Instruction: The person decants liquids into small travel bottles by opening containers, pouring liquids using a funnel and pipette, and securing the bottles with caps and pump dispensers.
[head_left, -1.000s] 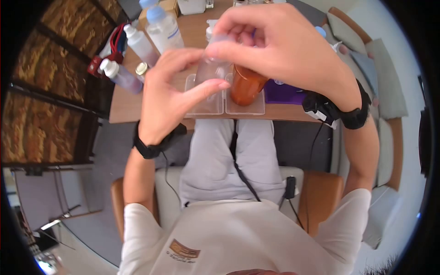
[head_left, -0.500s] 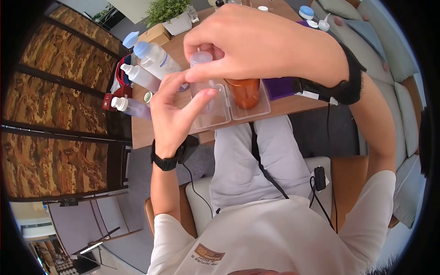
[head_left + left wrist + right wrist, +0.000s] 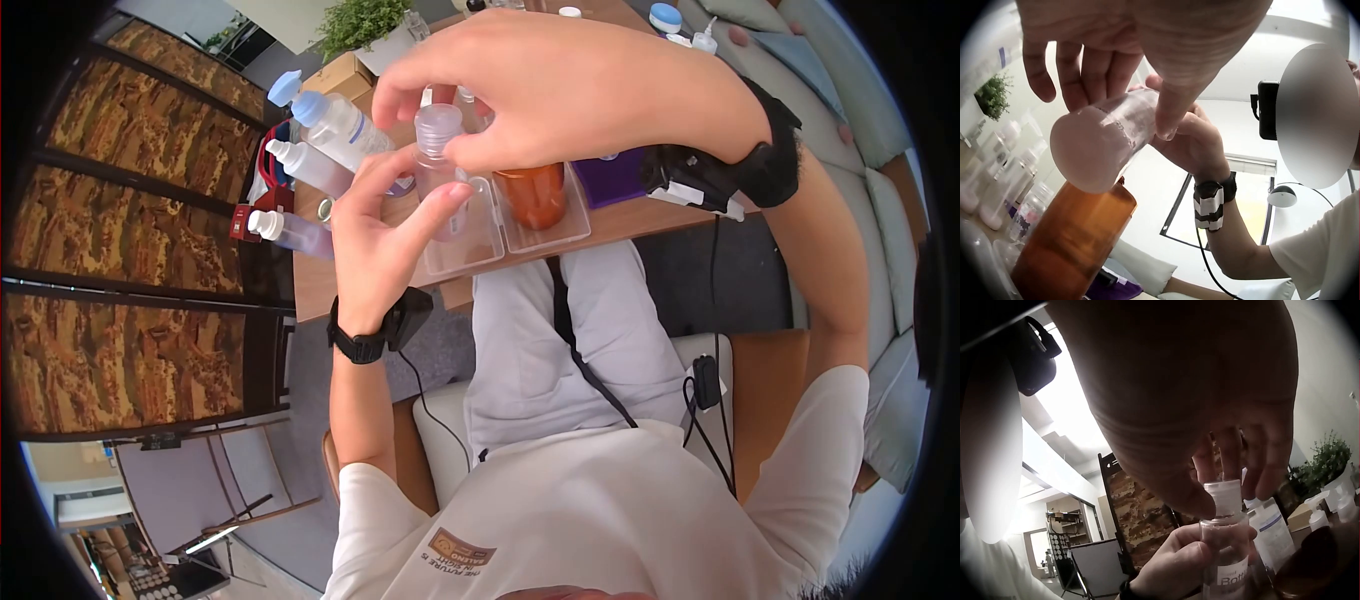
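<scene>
A small clear bottle [image 3: 1100, 147] with a ridged translucent top [image 3: 1224, 494] is held up over the near edge of the table. My left hand [image 3: 385, 230] grips its body, thumb on one side and fingers on the other. Over it, my right hand [image 3: 590, 90] curls thumb and fingers around the top, the thumb touching its side. Printed lettering shows on the bottle's label in the right wrist view. Just right of the bottle stands an amber jar [image 3: 532, 195], its upper part hidden by my right hand. Two clear plastic trays [image 3: 465, 262] lie beneath, the jar in the right one.
Left of my hands stand several bottles, among them a large clear pump bottle [image 3: 340, 130] with a blue collar and a white-topped bottle [image 3: 290, 230]. A potted plant [image 3: 365, 25] and a cardboard box [image 3: 340, 75] are farther back. A purple cloth [image 3: 610, 180] lies right of the trays.
The head view has swung, shifting the scene rightward and showing the plant. My right fingers have shifted around the bottle's top, which shows more plainly now. My left hand keeps its grip.
</scene>
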`<state>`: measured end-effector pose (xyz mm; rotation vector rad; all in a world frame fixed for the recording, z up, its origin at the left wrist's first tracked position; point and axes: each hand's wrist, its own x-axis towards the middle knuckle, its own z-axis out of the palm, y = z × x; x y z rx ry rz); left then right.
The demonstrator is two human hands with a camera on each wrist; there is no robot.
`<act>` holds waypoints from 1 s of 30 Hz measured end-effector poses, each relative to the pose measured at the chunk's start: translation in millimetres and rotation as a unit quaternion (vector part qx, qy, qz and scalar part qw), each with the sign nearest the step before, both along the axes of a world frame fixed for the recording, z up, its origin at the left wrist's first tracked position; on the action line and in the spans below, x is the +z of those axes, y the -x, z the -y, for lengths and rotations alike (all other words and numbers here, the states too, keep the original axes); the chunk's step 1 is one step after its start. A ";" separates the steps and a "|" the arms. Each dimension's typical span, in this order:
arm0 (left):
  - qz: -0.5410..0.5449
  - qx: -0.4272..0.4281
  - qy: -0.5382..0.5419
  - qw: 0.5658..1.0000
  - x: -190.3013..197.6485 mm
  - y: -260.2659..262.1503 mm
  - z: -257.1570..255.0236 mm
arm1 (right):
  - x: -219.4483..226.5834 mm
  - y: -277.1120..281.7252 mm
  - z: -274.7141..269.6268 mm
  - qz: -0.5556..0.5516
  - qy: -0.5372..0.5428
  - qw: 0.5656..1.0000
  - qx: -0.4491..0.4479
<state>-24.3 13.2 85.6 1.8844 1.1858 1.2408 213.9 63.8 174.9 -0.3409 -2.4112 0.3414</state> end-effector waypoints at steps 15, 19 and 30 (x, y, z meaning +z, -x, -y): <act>0.029 -0.028 0.021 0.999 -2.5 -1.0 4.0 | 46.6 18.1 28.9 0.133 0.237 0.947 -0.173; 0.012 -0.018 0.021 1.000 -1.1 -3.3 4.3 | 42.8 -19.8 26.6 0.157 0.179 0.968 -0.078; -0.013 -0.012 0.008 1.000 -6.8 -3.6 -4.6 | -36.6 -42.9 11.5 -0.161 0.278 0.934 -0.154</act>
